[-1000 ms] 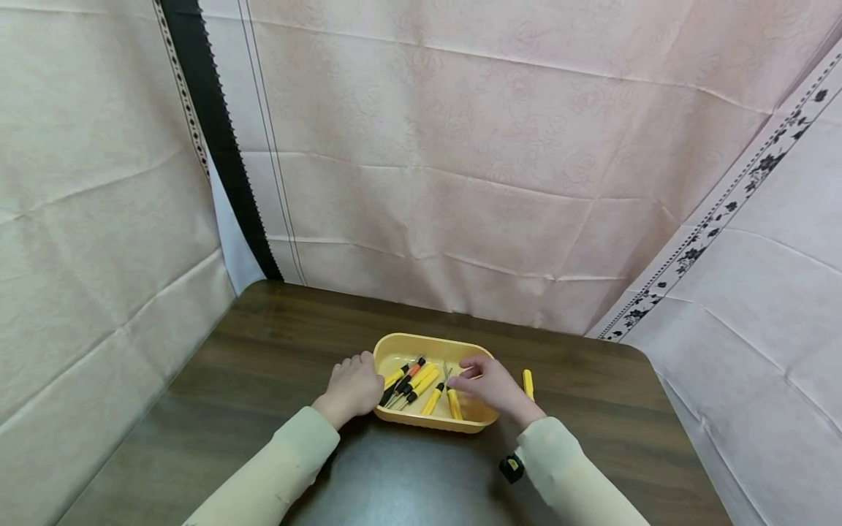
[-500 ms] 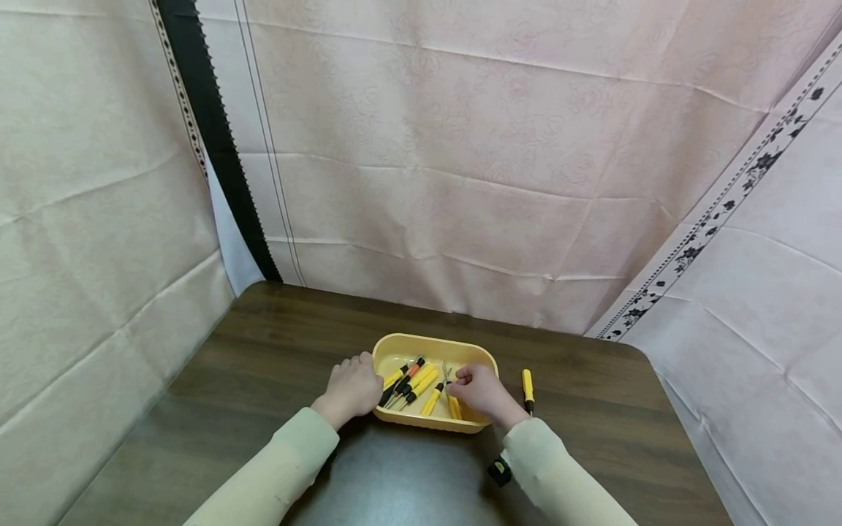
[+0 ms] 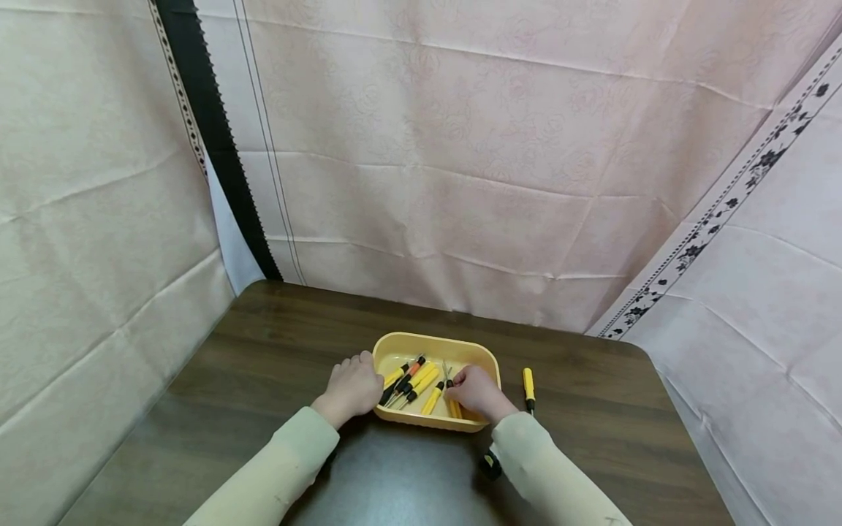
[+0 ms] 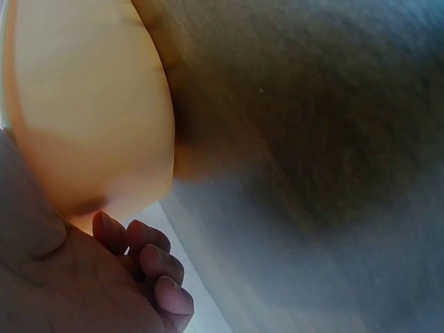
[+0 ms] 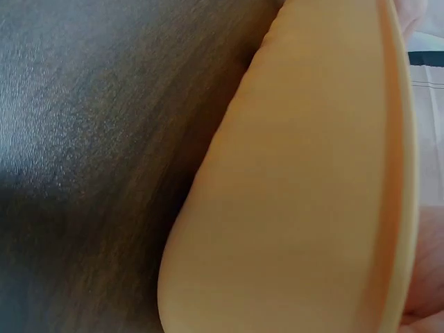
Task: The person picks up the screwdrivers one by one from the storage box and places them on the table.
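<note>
My left hand (image 3: 355, 383) grips the left end of a yellow plastic tray (image 3: 434, 340); in the left wrist view its fingers (image 4: 156, 257) curl beside the tray's outer wall (image 4: 97, 104). Inside the tray's right half, my right hand (image 3: 480, 393) pinches a yellow-handled screwdriver (image 3: 454, 409) near its black collar. That hand partly covers the handle. Left of it lies another yellow screwdriver (image 3: 433, 400), with several yellow, black and orange screwdrivers (image 3: 413, 381) heaped nearer my left hand. The right wrist view mostly holds the tray's wall (image 5: 291, 173), which hides the right fingers.
On the dark wooden table (image 3: 296, 321), a yellow-and-black screwdriver (image 3: 528, 384) lies right of the tray. A small black object (image 3: 490, 464) with a yellow mark sits by my right sleeve, partly covered. Cloth curtains (image 3: 460, 183) hang behind the table and at both sides.
My right hand has moved left and lower into the tray, its fingers closing on the screwdriver. More of the screwdriver outside the tray shows now. My left hand has stayed on the tray.
</note>
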Available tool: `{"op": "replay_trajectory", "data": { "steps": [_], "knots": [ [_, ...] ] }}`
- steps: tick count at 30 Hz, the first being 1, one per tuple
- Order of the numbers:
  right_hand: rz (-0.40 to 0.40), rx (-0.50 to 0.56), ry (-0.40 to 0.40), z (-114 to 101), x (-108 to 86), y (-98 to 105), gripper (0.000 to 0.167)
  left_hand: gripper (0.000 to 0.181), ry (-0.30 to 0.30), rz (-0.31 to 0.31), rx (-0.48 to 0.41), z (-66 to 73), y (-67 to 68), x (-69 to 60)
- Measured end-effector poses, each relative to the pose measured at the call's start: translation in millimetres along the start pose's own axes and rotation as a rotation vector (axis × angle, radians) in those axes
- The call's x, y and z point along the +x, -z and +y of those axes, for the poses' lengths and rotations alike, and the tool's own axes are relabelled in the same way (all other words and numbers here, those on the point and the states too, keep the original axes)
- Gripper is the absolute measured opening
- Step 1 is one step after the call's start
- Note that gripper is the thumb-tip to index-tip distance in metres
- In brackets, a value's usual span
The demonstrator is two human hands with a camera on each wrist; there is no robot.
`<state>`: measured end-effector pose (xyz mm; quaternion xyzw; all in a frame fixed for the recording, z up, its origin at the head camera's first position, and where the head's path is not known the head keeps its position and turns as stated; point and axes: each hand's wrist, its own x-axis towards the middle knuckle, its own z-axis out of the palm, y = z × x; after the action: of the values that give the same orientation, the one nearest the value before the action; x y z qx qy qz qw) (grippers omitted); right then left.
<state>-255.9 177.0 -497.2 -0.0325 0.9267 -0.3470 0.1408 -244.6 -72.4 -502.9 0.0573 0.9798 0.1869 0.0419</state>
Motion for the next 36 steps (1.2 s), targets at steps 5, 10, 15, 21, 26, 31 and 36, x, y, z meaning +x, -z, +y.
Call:
{"op": "replay_trajectory", "data": {
  "steps": [5,10,15,21,26,31,36],
  "knots": [
    [-0.002,-0.016,-0.037,-0.1,-0.5,-1.5,0.032,0.029,-0.001,-0.005,0.003,0.5,-1.3,0.8],
    [-0.011,-0.024,-0.070,-0.5,-2.3,-2.7,0.037,0.030,0.005,-0.012,0.001,-0.1,-4.4,0.5],
    [-0.002,-0.012,-0.084,-1.7,-2.9,-2.3,0.038,0.030,-0.001,-0.004,-0.001,-0.6,-4.5,1.7],
    [0.019,-0.001,-0.062,-5.4,-4.1,-3.0,0.044,0.027,-0.004,-0.005,0.001,-1.8,-2.6,1.6],
    [0.025,0.051,-0.061,-6.3,-5.5,-1.7,0.044,0.027,-0.007,-0.002,0.002,-1.6,-2.4,1.5],
    [0.030,0.076,-0.054,-6.8,-5.2,1.7,0.045,0.026,-0.010,0.001,0.002,-1.0,-1.7,1.5],
    [0.036,0.141,-0.027,-8.6,-7.4,6.7,0.034,0.027,-0.006,0.000,-0.002,-1.9,-1.2,1.2]
  ]
}}
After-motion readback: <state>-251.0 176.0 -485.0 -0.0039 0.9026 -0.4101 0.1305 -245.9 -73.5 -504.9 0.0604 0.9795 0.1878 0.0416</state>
